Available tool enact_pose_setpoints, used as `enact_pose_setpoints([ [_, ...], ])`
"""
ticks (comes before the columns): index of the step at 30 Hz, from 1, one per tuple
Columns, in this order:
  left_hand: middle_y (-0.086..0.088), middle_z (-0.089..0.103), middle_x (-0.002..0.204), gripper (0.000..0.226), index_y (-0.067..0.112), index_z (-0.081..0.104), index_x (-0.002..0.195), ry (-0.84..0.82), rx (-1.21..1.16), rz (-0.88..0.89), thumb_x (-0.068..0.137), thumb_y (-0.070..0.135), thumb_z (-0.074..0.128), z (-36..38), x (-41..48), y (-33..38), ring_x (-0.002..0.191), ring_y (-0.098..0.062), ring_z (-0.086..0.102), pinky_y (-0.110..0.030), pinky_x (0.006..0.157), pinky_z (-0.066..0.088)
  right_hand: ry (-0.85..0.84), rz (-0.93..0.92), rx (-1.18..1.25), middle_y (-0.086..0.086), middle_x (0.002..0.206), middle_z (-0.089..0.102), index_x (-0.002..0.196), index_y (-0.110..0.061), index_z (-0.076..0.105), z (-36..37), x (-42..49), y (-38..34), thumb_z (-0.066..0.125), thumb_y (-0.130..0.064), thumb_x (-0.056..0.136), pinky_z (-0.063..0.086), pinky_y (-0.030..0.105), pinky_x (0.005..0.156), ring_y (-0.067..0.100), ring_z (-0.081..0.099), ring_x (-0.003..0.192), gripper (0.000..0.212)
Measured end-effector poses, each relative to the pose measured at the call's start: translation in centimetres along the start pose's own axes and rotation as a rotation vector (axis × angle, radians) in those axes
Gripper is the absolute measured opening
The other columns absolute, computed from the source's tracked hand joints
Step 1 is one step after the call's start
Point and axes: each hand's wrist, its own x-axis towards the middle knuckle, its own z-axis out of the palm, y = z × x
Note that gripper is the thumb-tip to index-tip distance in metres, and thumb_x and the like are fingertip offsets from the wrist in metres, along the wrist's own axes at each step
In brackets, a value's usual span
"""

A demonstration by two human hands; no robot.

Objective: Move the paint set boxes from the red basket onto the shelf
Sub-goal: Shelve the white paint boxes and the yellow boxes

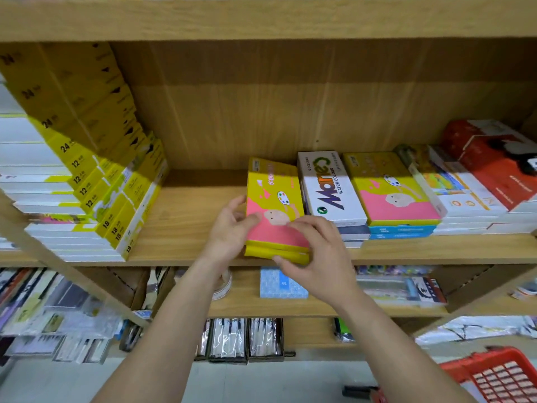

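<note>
Placing step: both hands, left hand (232,228) and right hand (316,251), clasp the yellow-pink paint box (274,210) at frame centre on the shelf (186,228). Next, I judge, squaring it up and letting go (red basket (499,373) waits lower right)

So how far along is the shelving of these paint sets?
Partly done: a matching yellow-and-pink paint box already tops a stack on the wooden shelf. In hand: the left hand and right hand are setting down two more yellow-and-pink boxes. The red plastic basket's contents aren't visible.

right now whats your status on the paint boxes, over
Left hand and right hand both gripping the yellow-pink paint box stack at shelf front edge. White Marie's box close alongside. Red basket below right.
</note>
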Motion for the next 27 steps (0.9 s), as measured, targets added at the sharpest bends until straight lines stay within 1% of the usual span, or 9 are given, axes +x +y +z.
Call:
enact_pose_setpoints([
  [2,-0.001,0.079,0.095,0.044,0.019,0.056,0.137,0.017,-0.070,0.058,0.095,0.009,0.066,-0.3,-0.3,0.2,0.082,-0.016,0.076,-0.029,0.068,0.060,0.036,0.118,0.066,-0.004,0.127,0.056,0.134,-0.020,0.061,-0.7,0.7,-0.1,0.059,-0.057,0.088,0.049,0.032,0.098,0.016,0.057,0.119,0.058],
  [5,0.006,0.079,0.100,0.041,0.033,0.061,0.132,-0.003,-0.187,0.128,0.096,0.014,0.066,0.0,-1.0,2.0,0.090,-0.015,0.076,-0.028,0.068,0.060,-0.013,0.373,0.335,-0.013,0.115,0.060,0.141,-0.031,0.051,-2.5,2.6,-0.6,0.047,-0.064,0.090,0.056,0.033,0.082,0.010,0.065,0.098,0.060],
  [8,0.004,0.077,0.111,0.035,0.039,0.064,0.125,-0.095,-0.194,0.228,0.097,0.018,0.064,2.1,-1.0,4.4,0.096,-0.014,0.075,-0.026,0.067,0.059,-0.034,0.551,0.729,-0.015,0.090,0.074,0.122,-0.045,0.054,-4.2,4.6,-0.5,0.056,-0.052,0.095,0.060,0.036,0.055,0.015,0.073,0.074,0.028],
  [11,0.009,0.077,0.109,0.032,0.038,0.062,0.129,-0.208,-0.135,0.213,0.099,0.024,0.061,5.5,-0.2,5.9,0.092,-0.007,0.073,-0.022,0.065,0.057,0.133,0.634,0.795,-0.017,0.076,0.075,0.133,-0.027,0.052,-6.6,5.6,1.3,0.059,-0.039,0.100,0.052,0.027,0.040,0.009,0.070,0.052,0.036],
  [14,0.017,0.074,0.114,0.027,0.043,0.061,0.127,-0.262,0.138,0.253,0.100,0.039,0.057,8.3,0.6,5.8,0.102,0.003,0.067,-0.016,0.081,0.052,0.301,0.699,0.663,-0.012,0.111,0.066,0.150,-0.021,0.045,-9.0,5.3,4.9,0.059,-0.034,0.102,0.053,0.024,0.041,-0.005,0.068,0.058,0.052],
  [18,0.007,0.034,0.160,0.078,0.039,0.044,0.148,-0.257,0.856,0.359,0.080,0.068,0.065,9.2,1.6,2.7,0.147,-0.018,0.025,-0.045,0.119,0.028,0.356,0.751,0.566,0.001,0.129,0.066,0.156,-0.021,0.040,-12.3,4.3,10.2,0.056,-0.035,0.103,0.057,0.028,0.053,0.011,0.070,0.082,0.056],
  [21,0.018,0.010,0.167,0.095,0.044,0.033,0.153,-0.323,0.959,0.375,0.071,0.071,0.073,9.4,1.4,0.5,0.152,-0.016,0.009,-0.048,0.121,0.022,0.331,0.794,0.443,0.008,0.120,0.069,0.152,-0.014,0.045,-14.1,4.7,13.2,0.058,-0.034,0.103,0.055,0.040,0.074,0.022,0.065,0.093,0.055],
  [24,0.022,0.013,0.166,0.089,0.048,0.034,0.151,-0.223,0.965,0.434,0.074,0.060,0.079,9.5,1.6,-0.4,0.151,-0.017,0.016,-0.047,0.119,0.029,0.238,0.785,0.324,0.004,0.089,0.064,0.146,-0.011,0.052,-14.9,5.5,14.3,0.058,-0.044,0.097,0.045,0.031,0.061,0.024,0.060,0.076,0.060],
  [27,0.027,0.011,0.165,0.086,0.051,0.034,0.150,-0.202,0.953,0.407,0.077,0.053,0.080,9.7,1.6,-0.3,0.150,-0.014,0.020,-0.046,0.115,0.036,0.196,0.746,0.151,0.015,0.111,0.072,0.140,-0.008,0.059,-15.3,6.5,14.7,0.060,-0.050,0.091,0.048,0.037,0.081,0.033,0.066,0.103,0.064],
])
